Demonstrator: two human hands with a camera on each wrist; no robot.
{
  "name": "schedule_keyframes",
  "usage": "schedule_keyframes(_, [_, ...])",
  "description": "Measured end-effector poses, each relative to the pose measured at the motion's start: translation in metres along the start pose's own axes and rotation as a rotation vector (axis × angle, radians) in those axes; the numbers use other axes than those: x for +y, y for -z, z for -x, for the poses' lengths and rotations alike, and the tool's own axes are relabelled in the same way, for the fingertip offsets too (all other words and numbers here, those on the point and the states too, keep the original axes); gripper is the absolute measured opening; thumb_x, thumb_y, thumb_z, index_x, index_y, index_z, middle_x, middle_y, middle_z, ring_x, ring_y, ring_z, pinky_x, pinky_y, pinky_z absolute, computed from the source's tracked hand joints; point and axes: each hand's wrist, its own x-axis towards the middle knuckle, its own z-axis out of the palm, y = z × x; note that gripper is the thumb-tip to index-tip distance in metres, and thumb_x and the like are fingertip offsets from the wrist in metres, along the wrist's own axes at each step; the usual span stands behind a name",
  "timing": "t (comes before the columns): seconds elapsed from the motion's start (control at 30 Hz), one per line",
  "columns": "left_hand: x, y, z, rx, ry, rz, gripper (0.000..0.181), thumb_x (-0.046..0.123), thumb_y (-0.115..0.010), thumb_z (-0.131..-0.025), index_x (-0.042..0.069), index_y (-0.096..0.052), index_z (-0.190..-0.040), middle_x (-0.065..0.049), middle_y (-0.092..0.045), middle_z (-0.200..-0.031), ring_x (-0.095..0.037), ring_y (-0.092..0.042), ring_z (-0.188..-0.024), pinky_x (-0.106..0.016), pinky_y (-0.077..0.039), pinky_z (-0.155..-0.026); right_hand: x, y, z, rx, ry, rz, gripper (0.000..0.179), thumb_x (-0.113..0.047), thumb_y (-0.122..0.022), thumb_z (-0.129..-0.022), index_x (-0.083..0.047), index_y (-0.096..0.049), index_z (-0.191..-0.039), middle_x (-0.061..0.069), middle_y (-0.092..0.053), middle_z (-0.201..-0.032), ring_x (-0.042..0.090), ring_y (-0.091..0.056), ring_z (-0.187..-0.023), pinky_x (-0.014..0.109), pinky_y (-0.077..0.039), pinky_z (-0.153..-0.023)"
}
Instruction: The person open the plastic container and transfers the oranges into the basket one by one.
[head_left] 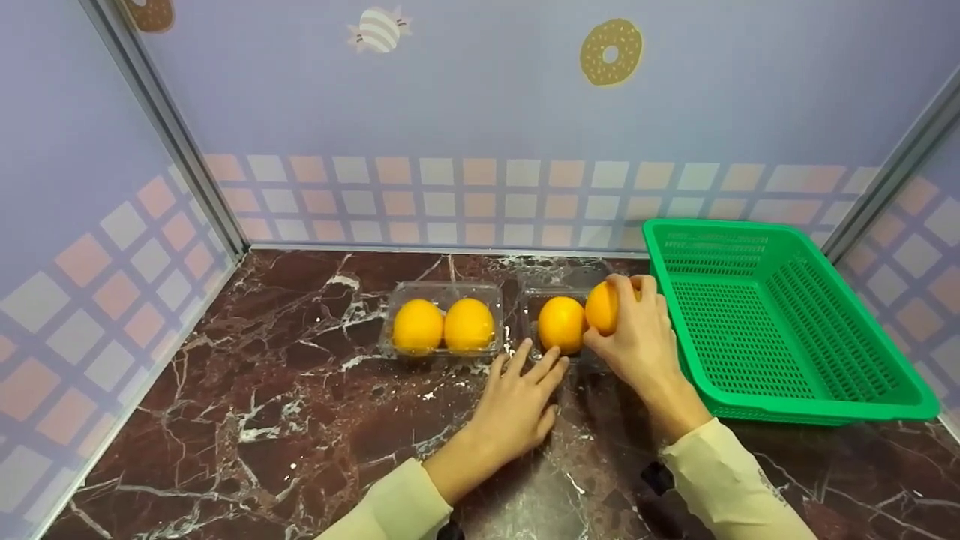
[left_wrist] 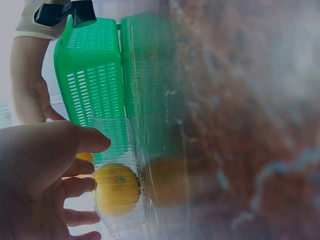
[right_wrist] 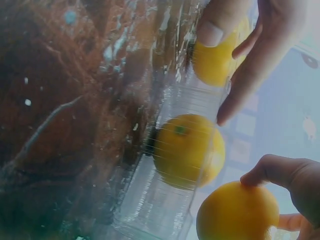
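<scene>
My right hand (head_left: 637,341) grips an orange (head_left: 600,309) between thumb and fingers, over the right half of a clear plastic box (head_left: 529,296). In the right wrist view this held orange (right_wrist: 235,212) is beside the box wall, above the bare end. Another orange (head_left: 561,324) sits in the box's left half. My left hand (head_left: 517,412) is spread at the box's front left corner, fingers extended and nothing gripped. Whether its fingertips touch the plastic is hard to tell. To the left, a second clear box (head_left: 444,289) holds two oranges (head_left: 418,326).
A green plastic basket (head_left: 814,409) with slotted walls stands on the right, close to my right hand. Dark red marble (head_left: 225,420) forms the tabletop. Patterned panels (head_left: 480,97) enclose the back and both sides.
</scene>
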Motion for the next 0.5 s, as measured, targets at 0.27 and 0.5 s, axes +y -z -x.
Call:
schedule_keyframes(0.27, [0.001,0.001,0.001,0.010,-0.006,-0.027,0.066,0.035,-0.068,-0.101,0.018,-0.047,-0.161,-0.002,-0.042,-0.169,-0.037,-0.037,-0.155,-0.056,-0.038,-0.122,-0.004,0.015,-0.002,0.051,0.051,-0.038,0.069,-0.012,-0.081,-0.081,-0.004,-0.055,-0.143,0.025,-0.045,-0.146,0.048,-0.051,-0.122,0.069,-0.055,-0.087])
schedule_keyframes(0.5, [0.002,0.002,0.002,0.023,-0.010,-0.021,0.066,0.033,-0.069,-0.100,0.017,-0.049,-0.160,-0.002,-0.043,-0.168,-0.038,-0.038,-0.155,-0.055,-0.039,-0.121,-0.002,0.029,-0.003,0.076,0.063,-0.044,0.070,-0.012,-0.081,-0.079,-0.004,-0.055,-0.144,0.026,-0.045,-0.146,0.048,-0.051,-0.120,0.068,-0.054,-0.087])
